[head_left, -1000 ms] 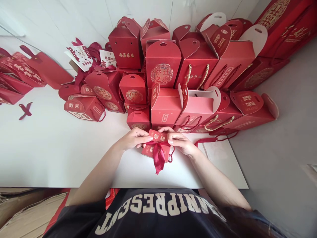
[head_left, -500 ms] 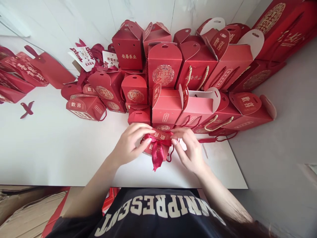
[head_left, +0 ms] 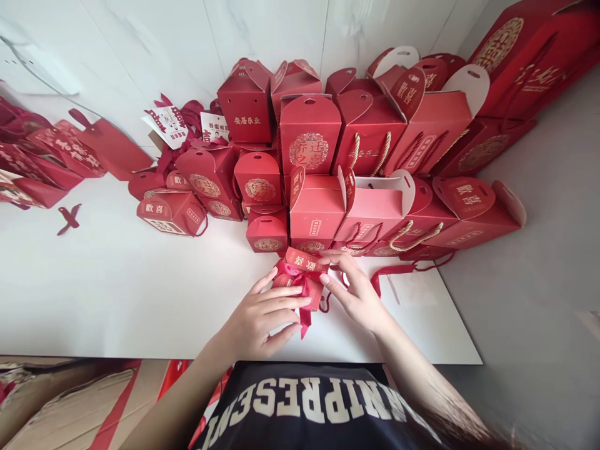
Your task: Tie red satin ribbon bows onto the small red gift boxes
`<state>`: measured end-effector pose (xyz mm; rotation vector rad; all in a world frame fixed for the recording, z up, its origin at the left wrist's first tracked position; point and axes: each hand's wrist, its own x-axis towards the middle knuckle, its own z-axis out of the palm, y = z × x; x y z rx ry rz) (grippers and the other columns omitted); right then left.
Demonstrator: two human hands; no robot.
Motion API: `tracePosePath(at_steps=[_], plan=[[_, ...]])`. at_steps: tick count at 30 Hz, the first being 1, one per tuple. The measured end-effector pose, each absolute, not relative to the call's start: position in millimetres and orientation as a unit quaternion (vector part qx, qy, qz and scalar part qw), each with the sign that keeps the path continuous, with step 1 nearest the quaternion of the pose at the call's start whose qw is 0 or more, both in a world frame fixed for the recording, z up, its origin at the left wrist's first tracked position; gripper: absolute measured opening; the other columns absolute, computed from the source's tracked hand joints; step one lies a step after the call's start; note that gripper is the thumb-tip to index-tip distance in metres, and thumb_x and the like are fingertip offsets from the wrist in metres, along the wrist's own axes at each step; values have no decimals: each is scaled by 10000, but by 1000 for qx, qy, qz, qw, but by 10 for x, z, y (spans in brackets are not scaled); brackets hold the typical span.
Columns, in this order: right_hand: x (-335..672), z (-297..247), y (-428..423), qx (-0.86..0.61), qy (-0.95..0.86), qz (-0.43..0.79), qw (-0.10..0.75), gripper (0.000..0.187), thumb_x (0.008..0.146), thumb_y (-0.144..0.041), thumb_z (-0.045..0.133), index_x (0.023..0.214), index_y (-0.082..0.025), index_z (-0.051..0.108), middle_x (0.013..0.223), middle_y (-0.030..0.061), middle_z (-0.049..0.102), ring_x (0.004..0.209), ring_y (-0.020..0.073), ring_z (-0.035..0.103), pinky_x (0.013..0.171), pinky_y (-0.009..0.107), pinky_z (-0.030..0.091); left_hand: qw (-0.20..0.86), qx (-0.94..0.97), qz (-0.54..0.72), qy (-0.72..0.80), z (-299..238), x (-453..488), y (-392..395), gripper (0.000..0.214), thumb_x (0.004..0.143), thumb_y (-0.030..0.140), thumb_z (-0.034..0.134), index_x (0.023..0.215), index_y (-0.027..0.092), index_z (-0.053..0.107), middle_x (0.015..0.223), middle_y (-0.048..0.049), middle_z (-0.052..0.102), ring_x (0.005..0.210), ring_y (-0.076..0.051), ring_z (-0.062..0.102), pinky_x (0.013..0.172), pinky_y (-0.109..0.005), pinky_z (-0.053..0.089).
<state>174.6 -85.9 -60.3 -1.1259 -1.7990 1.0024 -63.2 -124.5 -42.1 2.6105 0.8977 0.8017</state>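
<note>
A small red gift box [head_left: 307, 257] with gold characters stands on the white table in front of me. A glossy red ribbon bow [head_left: 300, 273] is tied across it, and one ribbon tail hangs down the near side. My left hand [head_left: 265, 315] is open over the box's near left side, fingers spread across the ribbon's lower part. At the right end of the bow, my right hand [head_left: 357, 290] has its thumb and index finger around the ribbon loop, by the box's top edge. A twisted red cord [head_left: 325, 304] hangs at the box's right side.
Stacked red gift boxes [head_left: 312, 131] stand behind my hands against the tiled wall. Folded red bags [head_left: 70, 147] lie at the far left, near a small crossed ribbon piece [head_left: 70, 219]. A loose red ribbon [head_left: 377, 279] lies right of my hands. The table [head_left: 140, 294] ends near my body.
My left hand has let go of the bow's left loop and moved down and right over the box's front. My right hand stays at the right loop. The view has shifted slightly.
</note>
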Motion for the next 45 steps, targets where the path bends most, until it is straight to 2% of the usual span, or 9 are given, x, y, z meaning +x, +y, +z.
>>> tracePosePath(at_steps=[5, 12, 16, 19, 27, 30, 34, 42, 45], plan=[[1706, -669, -681, -421, -650, 511, 372, 286, 945, -437, 576, 777, -207, 600, 1274, 68, 579, 1221, 234, 528, 1084, 402, 329, 119, 894, 309, 302, -426, -640, -1268, 131, 848, 135, 613, 913, 234, 667, 1086, -8, 765, 1057, -197, 701, 1109, -430, 378], [1693, -748, -614, -422, -538, 600, 415, 333, 902, -516, 595, 784, -207, 560, 939, 23, 644, 863, 172, 592, 804, 287, 458, 100, 870, 356, 325, -521, -667, -1283, 144, 806, 172, 645, 929, 237, 607, 1050, -44, 753, 1010, -225, 691, 956, -416, 476], [1734, -702, -676, -443, -480, 616, 441, 292, 906, -515, 593, 971, -231, 576, 975, 27, 654, 870, 172, 605, 765, 277, 472, 60, 775, 442, 447, -654, -488, -1336, 680, 713, 482, 775, 1257, 210, 469, 1257, -184, 584, 1214, -345, 555, 987, -508, 475], [1776, -696, -708, -463, -459, 611, 450, 306, 906, -533, 588, 995, -240, 580, 1042, 46, 668, 951, 193, 623, 775, 285, 484, 18, 735, 407, 542, -788, -257, -1370, 1118, 645, 591, 799, 1505, 178, 217, 1460, -262, 385, 1366, -434, 393, 1079, -592, 388], [1881, -894, -674, -461, -471, 573, 487, 252, 912, -493, 589, 968, -248, 585, 1085, 52, 653, 936, 192, 617, 855, 332, 500, 192, 684, 373, 596, -942, -435, -1340, 1227, 719, 359, 791, 1565, 236, -88, 1444, -245, 418, 1303, -380, 512, 951, -494, 541], [1915, -971, -654, -470, -469, 563, 492, 215, 903, -466, 609, 939, -255, 591, 1027, 38, 652, 926, 184, 613, 866, 326, 493, 306, 711, 318, 548, -759, -908, -1272, 1166, 725, 323, 793, 1573, 263, -5, 1459, -204, 447, 1320, -350, 512, 1023, -478, 511], [1935, -1034, -654, -466, -462, 581, 482, 197, 891, -455, 627, 923, -264, 591, 996, 38, 660, 919, 197, 620, 867, 342, 491, 381, 697, 275, 542, -533, -1593, -1269, 900, 741, 313, 784, 1506, 301, 308, 1496, -162, 437, 1318, -369, 515, 1030, -486, 513], [1912, -1066, -681, -457, -493, 584, 455, 204, 895, -455, 637, 917, -255, 605, 932, 36, 621, 901, 203, 585, 890, 339, 466, 277, 543, 344, 714, -546, -3051, -1481, 800, 709, 416, 817, 1389, 425, 396, 1467, 19, 488, 1310, -302, 513, 1009, -460, 524], [1910, -1085, -704, -454, -505, 586, 442, 218, 904, -463, 623, 905, -246, 606, 926, 34, 617, 920, 201, 582, 893, 325, 459, 205, 428, 359, 804, -323, -3354, -1432, 756, 692, 403, 838, 1340, 335, 456, 1343, 14, 588, 1224, -295, 567, 987, -472, 526]])
